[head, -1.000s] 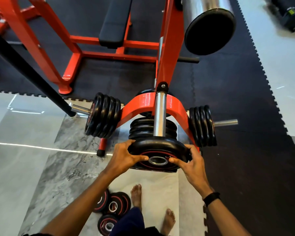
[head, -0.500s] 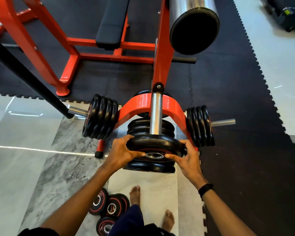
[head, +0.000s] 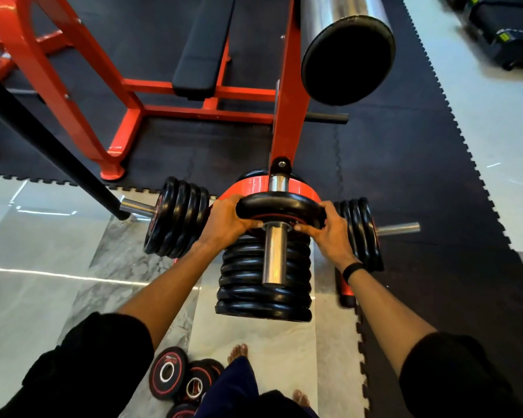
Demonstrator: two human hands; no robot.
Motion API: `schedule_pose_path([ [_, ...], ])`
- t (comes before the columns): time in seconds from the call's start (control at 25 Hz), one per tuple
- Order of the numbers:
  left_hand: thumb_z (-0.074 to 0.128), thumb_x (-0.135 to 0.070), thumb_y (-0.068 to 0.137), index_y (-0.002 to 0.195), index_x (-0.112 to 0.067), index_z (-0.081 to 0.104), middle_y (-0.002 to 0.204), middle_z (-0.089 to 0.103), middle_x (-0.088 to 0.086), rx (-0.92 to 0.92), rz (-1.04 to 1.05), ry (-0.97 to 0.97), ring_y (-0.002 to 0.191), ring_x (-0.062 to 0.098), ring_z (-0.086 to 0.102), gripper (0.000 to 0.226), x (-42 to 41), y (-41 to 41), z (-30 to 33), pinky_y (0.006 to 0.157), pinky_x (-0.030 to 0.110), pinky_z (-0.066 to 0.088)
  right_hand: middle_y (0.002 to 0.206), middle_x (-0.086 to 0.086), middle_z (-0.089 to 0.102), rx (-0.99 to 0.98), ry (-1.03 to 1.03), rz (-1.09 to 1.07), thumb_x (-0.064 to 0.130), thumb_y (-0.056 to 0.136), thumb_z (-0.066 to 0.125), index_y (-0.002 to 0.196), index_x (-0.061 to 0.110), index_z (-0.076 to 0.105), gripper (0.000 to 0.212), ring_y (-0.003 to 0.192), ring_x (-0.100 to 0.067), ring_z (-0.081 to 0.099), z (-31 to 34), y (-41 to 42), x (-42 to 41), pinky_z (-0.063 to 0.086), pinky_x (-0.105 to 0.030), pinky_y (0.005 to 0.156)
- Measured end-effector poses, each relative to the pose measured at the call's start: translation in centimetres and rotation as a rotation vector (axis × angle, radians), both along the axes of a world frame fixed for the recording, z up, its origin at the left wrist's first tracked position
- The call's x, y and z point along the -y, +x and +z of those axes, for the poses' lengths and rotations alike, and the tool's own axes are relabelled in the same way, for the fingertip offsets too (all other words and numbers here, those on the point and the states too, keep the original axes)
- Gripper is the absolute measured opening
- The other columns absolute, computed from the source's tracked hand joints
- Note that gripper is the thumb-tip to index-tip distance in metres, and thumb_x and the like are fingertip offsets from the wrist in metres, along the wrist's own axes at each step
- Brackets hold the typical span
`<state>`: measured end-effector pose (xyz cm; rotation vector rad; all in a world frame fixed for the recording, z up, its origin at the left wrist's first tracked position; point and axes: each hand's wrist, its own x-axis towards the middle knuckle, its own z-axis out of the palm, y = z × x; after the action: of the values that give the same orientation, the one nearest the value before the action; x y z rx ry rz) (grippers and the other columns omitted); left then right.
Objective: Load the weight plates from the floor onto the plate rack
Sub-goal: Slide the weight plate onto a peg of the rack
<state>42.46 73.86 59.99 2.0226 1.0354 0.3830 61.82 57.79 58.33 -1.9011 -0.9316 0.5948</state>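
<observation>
My left hand point(head: 228, 221) and right hand point(head: 329, 230) each clasp an opposite rim of one weight plate point(head: 280, 208), already threaded on the centre peg point(head: 274, 254) of the plate rack point(head: 287, 131). I judge the plate should travel square to the peg, both sides advancing evenly, fingers withdrawn before it seats against the orange frame. The loaded plates on the left peg point(head: 175, 218) and right peg point(head: 360, 230) flank my knuckles closely; open room lies toward me. More plates on the floor point(head: 166, 372) wait near its lower edge, beside my feet.
</observation>
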Motion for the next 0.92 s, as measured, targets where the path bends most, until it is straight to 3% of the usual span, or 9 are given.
schedule_pose_path([
  [0.08, 0.090, -0.034, 0.060, 0.108, -0.013, 0.067, 0.096, 0.072, -0.002, -0.021, 0.034, 0.029, 0.094, 0.022, 0.070, 0.057, -1.7, 1.7, 0.2, 0.085, 0.037, 0.058, 0.089, 0.011, 0.068, 0.051, -0.026, -0.034, 0.045, 0.068, 0.083, 0.100, 0.035, 0.055, 0.044, 0.082, 0.004, 0.063, 0.5, 1.3, -2.2, 0.051, -0.021, 0.073],
  [0.16, 0.088, -0.037, 0.062, 0.104, -0.009, 0.066, 0.098, 0.072, 0.009, -0.083, 0.073, 0.035, 0.095, 0.028, 0.069, 0.055, -3.3, 3.5, 0.6, 0.083, 0.043, 0.058, 0.096, -0.006, 0.071, 0.159, -0.137, -0.062, 0.046, 0.071, 0.082, 0.109, 0.017, 0.056, 0.055, 0.092, -0.021, 0.067, 1.1, 2.4, -4.4, 0.054, -0.041, 0.076],
  [0.28, 0.087, -0.042, 0.064, 0.100, -0.006, 0.065, 0.099, 0.069, 0.015, -0.173, 0.084, 0.059, 0.096, 0.032, 0.066, 0.056, -5.2, 5.2, 1.0, 0.082, 0.046, 0.056, 0.104, -0.018, 0.068, 0.305, -0.299, -0.082, 0.048, 0.075, 0.078, 0.116, 0.009, 0.053, 0.062, 0.101, -0.041, 0.063, 2.3, 3.2, -6.8, 0.048, -0.045, 0.075],
  [0.44, 0.086, -0.045, 0.066, 0.104, -0.006, 0.064, 0.103, 0.069, 0.014, -0.198, 0.083, 0.063, 0.097, 0.032, 0.066, 0.059, -5.5, 5.6, 0.8, 0.083, 0.048, 0.056, 0.103, -0.017, 0.068, 0.365, -0.339, -0.091, 0.044, 0.080, 0.075, 0.115, 0.008, 0.052, 0.055, 0.100, -0.041, 0.063, 2.7, 3.2, -7.3, 0.039, -0.040, 0.072],
  [0.56, 0.083, -0.045, 0.070, 0.113, -0.007, 0.059, 0.113, 0.066, 0.015, -0.219, 0.088, 0.054, 0.105, 0.033, 0.064, 0.062, -5.1, 5.4, 1.0, 0.089, 0.049, 0.055, 0.110, -0.018, 0.066, 0.347, -0.395, -0.112, 0.042, 0.084, 0.072, 0.120, 0.008, 0.049, 0.055, 0.107, -0.042, 0.061, 3.1, 2.5, -7.3, 0.042, -0.044, 0.077],
  [0.76, 0.079, -0.040, 0.076, 0.121, -0.007, 0.052, 0.120, 0.063, 0.016, -0.245, 0.128, 0.032, 0.111, 0.037, 0.063, 0.062, -3.4, 4.3, 1.2, 0.091, 0.051, 0.053, 0.123, -0.022, 0.061, 0.181, -0.396, -0.168, 0.039, 0.086, 0.071, 0.136, 0.007, 0.036, 0.068, 0.116, -0.043, 0.058, 3.1, 0.5, -5.9, 0.049, -0.054, 0.092],
  [0.92, 0.080, -0.037, 0.075, 0.119, -0.009, 0.056, 0.116, 0.067, 0.012, -0.173, 0.154, -0.027, 0.108, 0.032, 0.064, 0.058, -1.2, 2.1, 1.3, 0.088, 0.042, 0.054, 0.131, -0.020, 0.057, 0.077, -0.353, -0.152, 0.038, 0.085, 0.070, 0.143, 0.012, 0.031, 0.075, 0.121, -0.039, 0.055, 2.9, -1.5, -2.9, 0.048, -0.047, 0.097],
])
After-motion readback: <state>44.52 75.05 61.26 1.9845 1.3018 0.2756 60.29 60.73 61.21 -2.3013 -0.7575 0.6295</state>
